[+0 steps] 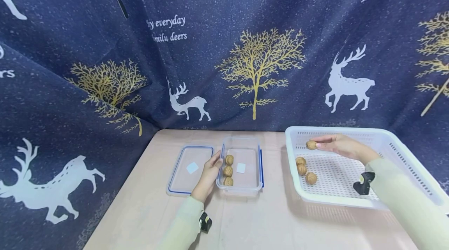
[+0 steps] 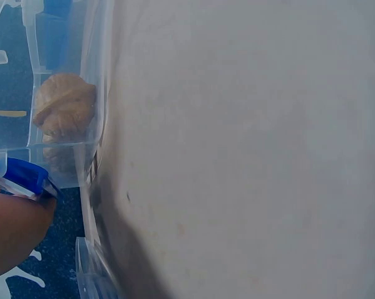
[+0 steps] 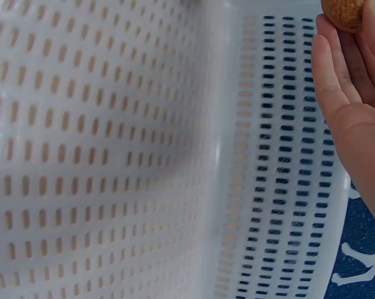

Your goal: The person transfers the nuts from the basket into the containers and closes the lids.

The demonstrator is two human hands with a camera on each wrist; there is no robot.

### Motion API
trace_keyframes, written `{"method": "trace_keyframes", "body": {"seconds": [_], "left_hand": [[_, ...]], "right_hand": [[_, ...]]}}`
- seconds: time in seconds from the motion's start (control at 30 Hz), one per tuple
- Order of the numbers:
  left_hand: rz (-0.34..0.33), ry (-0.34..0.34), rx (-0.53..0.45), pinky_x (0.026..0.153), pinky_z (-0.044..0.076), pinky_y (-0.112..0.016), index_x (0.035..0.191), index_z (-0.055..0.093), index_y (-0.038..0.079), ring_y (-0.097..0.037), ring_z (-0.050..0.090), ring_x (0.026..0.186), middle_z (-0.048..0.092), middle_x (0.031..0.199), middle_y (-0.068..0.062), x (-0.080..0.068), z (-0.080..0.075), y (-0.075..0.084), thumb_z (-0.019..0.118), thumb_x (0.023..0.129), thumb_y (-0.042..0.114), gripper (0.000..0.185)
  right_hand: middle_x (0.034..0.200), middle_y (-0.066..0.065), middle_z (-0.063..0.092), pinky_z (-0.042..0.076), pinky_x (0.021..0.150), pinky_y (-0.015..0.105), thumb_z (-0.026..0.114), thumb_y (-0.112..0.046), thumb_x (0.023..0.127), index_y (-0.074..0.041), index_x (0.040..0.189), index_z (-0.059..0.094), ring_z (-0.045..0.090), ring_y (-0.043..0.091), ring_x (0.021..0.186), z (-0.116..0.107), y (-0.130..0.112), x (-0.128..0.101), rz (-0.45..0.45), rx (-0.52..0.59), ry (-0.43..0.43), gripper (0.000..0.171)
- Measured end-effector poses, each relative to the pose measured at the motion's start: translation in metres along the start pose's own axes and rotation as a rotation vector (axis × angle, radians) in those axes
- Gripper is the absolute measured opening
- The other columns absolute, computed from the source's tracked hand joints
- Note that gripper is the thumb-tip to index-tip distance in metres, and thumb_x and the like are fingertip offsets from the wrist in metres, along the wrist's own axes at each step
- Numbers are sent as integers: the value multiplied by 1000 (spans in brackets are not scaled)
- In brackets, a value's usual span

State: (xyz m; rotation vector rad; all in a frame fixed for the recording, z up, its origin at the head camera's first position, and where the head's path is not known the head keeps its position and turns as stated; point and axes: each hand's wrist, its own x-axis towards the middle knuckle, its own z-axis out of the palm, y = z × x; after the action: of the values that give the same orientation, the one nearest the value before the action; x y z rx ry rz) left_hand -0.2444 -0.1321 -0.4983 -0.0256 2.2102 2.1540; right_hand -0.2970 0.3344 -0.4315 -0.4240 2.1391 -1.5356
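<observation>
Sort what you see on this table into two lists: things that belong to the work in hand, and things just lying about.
In the work:
right hand pinching a walnut
white basket with three more walnuts
clear box holding three walnuts
left hand resting against the clear box

Lying about:
box lid
deer-print cloth

backdrop cloth [image 1: 280, 16] reading "everyday", "milu deers", "The … deers"

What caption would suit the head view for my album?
Right hand pinches a walnut over the white basket; left hand rests on the clear box.
</observation>
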Motion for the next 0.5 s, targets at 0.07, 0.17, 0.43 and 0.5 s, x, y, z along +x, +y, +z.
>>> {"method": "trace_keyframes", "body": {"seconds": [0.07,0.17,0.43,0.5], "left_hand": [[0,2,-2,116,16,-53,144,36,-5,-43,23,140,32,150,-26,0,0,0,44,99,5,47],[3,11,2,117,16,-52,145,36,-2,-41,23,141,33,150,-23,-1,1,0,45,100,8,47],[-2,6,-6,117,15,-52,145,36,-1,-41,21,142,31,151,-24,-10,2,11,44,100,8,47],[-1,-2,-2,117,15,-52,145,35,-4,-42,21,141,31,150,-26,-15,2,20,43,100,6,47]], "right_hand": [[115,-18,66,44,93,13,56,-11,97,-11,131,60,58,-1,108,1,-5,1,-2,40,17,35],[114,-18,66,44,90,10,57,-13,97,-14,130,62,59,-2,107,2,-11,1,-1,60,47,34],[111,-18,67,43,101,24,56,-16,97,-3,137,52,59,-2,104,9,-22,0,-10,11,105,42],[112,-17,66,37,110,39,57,-18,97,1,139,47,58,-2,104,11,-26,1,-1,-5,116,47]]}}
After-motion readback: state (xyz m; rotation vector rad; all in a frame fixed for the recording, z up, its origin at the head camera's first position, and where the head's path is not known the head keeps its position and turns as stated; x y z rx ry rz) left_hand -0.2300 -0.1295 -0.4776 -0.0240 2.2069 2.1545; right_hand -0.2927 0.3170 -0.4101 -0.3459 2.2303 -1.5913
